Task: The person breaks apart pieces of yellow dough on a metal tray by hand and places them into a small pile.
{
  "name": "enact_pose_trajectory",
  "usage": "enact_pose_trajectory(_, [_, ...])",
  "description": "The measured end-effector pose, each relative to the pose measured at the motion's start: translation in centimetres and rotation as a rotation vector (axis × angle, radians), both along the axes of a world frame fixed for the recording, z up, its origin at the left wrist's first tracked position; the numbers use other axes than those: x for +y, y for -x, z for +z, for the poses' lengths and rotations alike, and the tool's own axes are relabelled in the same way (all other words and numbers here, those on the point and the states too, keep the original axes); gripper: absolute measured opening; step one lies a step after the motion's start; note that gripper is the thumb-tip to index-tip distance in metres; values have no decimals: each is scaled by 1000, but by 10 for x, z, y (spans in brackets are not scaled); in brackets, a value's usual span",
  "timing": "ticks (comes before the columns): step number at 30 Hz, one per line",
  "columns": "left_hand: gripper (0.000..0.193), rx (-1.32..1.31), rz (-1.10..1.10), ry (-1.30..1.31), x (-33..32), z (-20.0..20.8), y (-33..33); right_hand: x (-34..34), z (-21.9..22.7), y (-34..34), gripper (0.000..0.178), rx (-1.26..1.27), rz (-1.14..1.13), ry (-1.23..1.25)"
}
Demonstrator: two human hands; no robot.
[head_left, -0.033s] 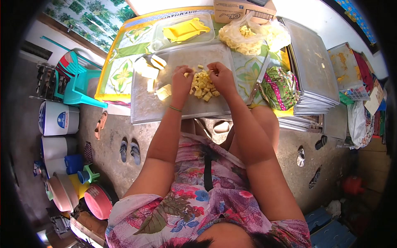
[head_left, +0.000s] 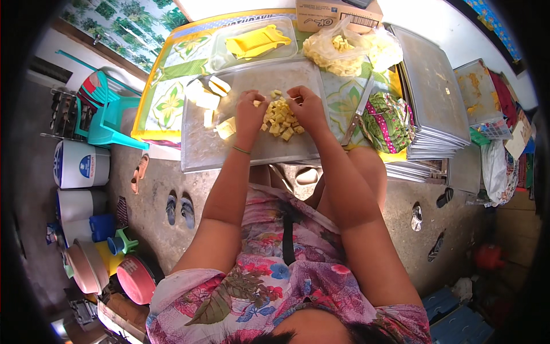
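On a metal tray [head_left: 260, 152] lies a heap of small pale yellow cubes [head_left: 281, 121], perhaps cut dough or cheese. My left hand [head_left: 251, 112] is at the heap's left side, fingers curled in a pinch with a bit of yellow cube at the tips. To the right of the heap, my right hand [head_left: 308, 108] is pinched too; what its fingertips hold is hidden. A couple of loose cubes [head_left: 276, 93] lie between the hands, at the heap's far end. Larger pale yellow blocks [head_left: 227, 127] sit on the tray's left part, near a whitish wrapped block [head_left: 201, 94].
A knife [head_left: 358, 112] lies right of the tray, beside a green patterned cloth [head_left: 388, 123]. Beyond are a clear plastic tub [head_left: 252, 57] with a yellow sheet inside, a plastic bag of yellow pieces [head_left: 335, 54] and a cardboard box [head_left: 338, 16]. Stacked metal trays [head_left: 429, 86] stand at right.
Both hands stay almost in place, with slight finger movement. At the heap's far end, a couple of cubes now lie where one showed before.
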State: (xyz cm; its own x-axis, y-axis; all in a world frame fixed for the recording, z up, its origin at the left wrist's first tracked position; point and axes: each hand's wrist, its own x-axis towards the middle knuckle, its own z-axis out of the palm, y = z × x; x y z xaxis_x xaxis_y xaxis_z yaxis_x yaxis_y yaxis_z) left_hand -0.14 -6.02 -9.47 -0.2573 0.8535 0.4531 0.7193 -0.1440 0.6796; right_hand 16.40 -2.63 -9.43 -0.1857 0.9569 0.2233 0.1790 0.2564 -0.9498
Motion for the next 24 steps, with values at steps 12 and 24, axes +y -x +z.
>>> enact_pose_trajectory(12, [51, 439, 616, 364, 11, -11, 140, -2, 4, 4, 16, -64, -11, -52])
enact_pose_trajectory(24, [31, -381, 227, 53, -17, 24, 91, -7, 13, 4, 18, -27, -5, -57])
